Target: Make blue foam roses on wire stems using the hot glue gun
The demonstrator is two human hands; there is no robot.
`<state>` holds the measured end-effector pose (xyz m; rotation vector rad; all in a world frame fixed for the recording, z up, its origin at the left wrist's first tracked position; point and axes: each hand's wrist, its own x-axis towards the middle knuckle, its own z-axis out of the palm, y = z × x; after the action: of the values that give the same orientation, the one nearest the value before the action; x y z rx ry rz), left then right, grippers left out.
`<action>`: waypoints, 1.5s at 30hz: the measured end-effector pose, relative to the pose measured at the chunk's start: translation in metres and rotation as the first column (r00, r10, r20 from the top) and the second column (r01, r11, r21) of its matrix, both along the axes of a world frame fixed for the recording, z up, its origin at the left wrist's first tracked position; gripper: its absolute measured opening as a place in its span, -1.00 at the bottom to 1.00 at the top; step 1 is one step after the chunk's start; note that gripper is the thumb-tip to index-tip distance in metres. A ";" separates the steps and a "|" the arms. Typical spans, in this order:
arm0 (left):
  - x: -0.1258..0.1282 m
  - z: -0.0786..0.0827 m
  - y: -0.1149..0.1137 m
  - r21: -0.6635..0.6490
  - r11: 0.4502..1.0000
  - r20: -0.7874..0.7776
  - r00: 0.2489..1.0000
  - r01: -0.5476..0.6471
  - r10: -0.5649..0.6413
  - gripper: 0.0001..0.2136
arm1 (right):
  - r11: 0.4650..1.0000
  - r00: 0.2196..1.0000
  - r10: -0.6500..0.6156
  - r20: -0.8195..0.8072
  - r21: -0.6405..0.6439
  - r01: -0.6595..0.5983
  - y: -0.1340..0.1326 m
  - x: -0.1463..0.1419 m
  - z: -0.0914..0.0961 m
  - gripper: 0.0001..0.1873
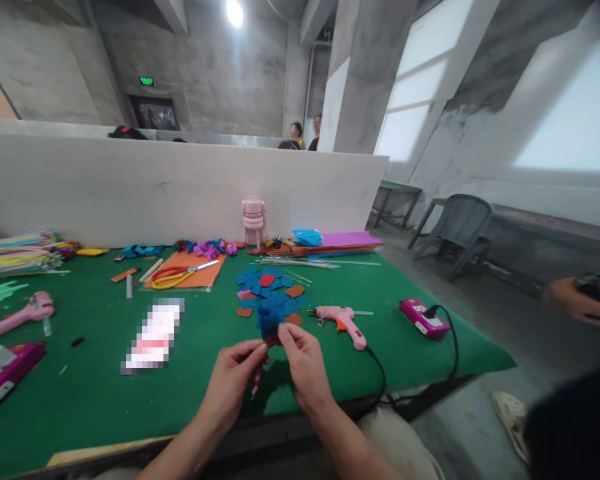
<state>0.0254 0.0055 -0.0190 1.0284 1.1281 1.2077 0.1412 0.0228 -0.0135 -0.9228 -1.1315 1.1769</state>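
Just above the table's near side, both my hands are closed around a small dark blue craft flower (271,315). My left hand (235,373) pinches it low down, at its base. My right hand (303,360) grips its right side between thumb and fingers. The base is partly hidden behind my fingertips. Behind the flower lies a loose pile of blue petal-shaped pieces (280,281), with a few brown and red ones among them. A pink glue gun (341,319) rests to the right of my right hand, its nozzle pointing left.
On the green table (205,393) are scissors (180,275) on an orange sheet, a second glue gun (20,319) and a magenta power strip (425,319) with a cable. A pink bottle (254,223) stands by the white partition (180,187). Another person's hand (580,300) is at right.
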 end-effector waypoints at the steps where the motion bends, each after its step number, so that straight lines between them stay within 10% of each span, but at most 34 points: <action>1: 0.000 0.000 0.000 -0.001 1.000 -0.006 1.000 0.000 0.000 -0.73 | 1.000 1.000 -0.013 0.009 0.005 0.013 0.000 0.001 0.001 -0.68; 35: -0.001 -0.003 0.001 -0.003 1.000 0.011 1.000 0.009 -0.009 -0.75 | 0.981 0.972 0.192 -0.133 -0.012 -0.195 -0.001 -0.003 -0.004 -0.85; 45: -0.016 0.006 0.008 -0.023 0.997 -0.061 0.995 0.075 -0.076 -0.64 | 0.994 0.983 0.079 -0.167 -0.064 -0.091 0.004 0.003 0.000 -0.81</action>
<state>0.0095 0.0136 -0.0132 1.0894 1.1374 1.1090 0.1445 0.0263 -0.0132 -0.8215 -1.0094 1.3459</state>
